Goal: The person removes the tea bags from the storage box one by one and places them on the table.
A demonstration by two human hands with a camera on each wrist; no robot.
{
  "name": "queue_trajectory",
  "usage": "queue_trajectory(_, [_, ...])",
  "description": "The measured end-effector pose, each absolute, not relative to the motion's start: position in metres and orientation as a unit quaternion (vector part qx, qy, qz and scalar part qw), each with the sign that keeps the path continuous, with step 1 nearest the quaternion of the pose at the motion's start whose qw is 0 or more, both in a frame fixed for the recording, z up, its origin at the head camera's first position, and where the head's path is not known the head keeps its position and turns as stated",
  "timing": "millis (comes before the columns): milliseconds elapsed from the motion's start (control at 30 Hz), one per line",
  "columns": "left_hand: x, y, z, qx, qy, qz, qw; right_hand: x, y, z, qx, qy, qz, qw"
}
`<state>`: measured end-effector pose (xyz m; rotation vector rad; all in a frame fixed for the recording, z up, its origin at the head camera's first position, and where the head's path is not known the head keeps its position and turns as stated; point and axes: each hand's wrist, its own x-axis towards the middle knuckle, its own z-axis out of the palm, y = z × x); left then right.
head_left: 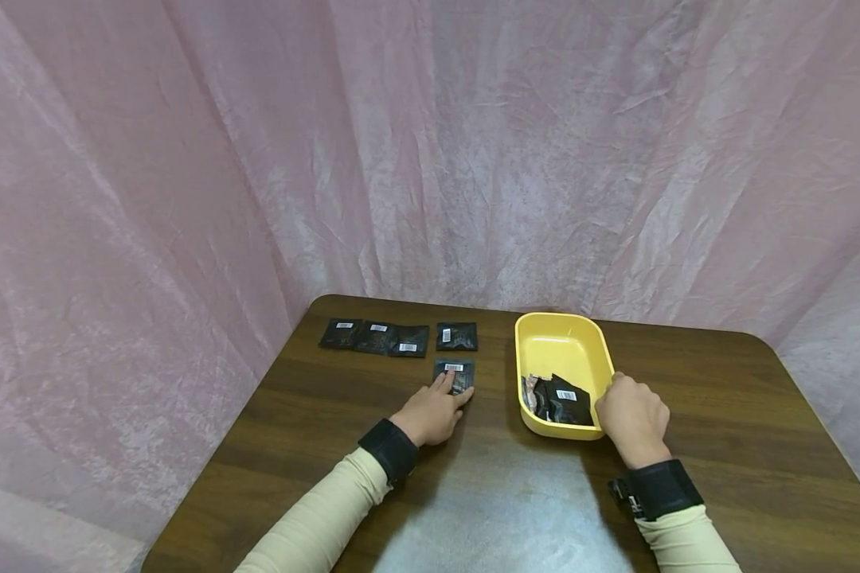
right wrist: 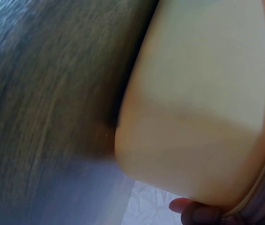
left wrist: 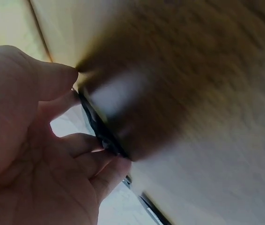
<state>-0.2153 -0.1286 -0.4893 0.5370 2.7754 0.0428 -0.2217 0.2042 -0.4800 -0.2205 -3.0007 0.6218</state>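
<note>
My left hand [head_left: 430, 412] reaches over the table with its fingertips resting on a flat black packet [head_left: 462, 380] that has a white barcode label. From the left wrist, that packet [left wrist: 95, 124] appears edge-on against the tabletop under the fingers. The right hand [head_left: 632, 415] grips the right side of a yellow plastic bin [head_left: 559, 430] by its rim. Inside the bin's near end lie several more black packets [head_left: 569, 402]. The right wrist view is filled mostly by the bin's outer wall [right wrist: 198, 103], with fingertips [right wrist: 200, 213] at its lower edge.
Three black packets [head_left: 376, 337] lie in a touching row at the table's back left. Another black packet [head_left: 457, 336] lies between that row and the bin. Behind the brown wooden table [head_left: 717, 414] hangs a pink curtain [head_left: 516, 159].
</note>
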Motion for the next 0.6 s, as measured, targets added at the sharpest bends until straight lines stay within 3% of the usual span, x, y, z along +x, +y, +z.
queue_trajectory(600, [-0.216, -0.129, -0.480, 0.187, 0.968, 0.042, 0.159, -0.222, 0.204, -0.479, -0.076, -0.976, 0.203, 0.032])
